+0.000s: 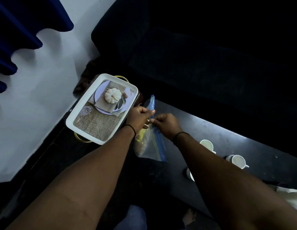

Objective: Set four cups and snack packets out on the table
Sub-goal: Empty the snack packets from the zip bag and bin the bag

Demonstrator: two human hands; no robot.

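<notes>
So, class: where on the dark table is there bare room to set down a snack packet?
Free: the dark table strip beyond the white cups, toward its far edge. Crowded: the near part, with cups, arms and the clear blue-zip bag.

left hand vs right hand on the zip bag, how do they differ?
The left hand pinches the zip bag higher up, thumb against the blue strip, near the tray; the right hand grips the strip lower, on the side toward the cups. The left shows its back and thumb; the right's fingers are curled under. Both hold the bag's blue edge and wear dark wristbands.
</notes>
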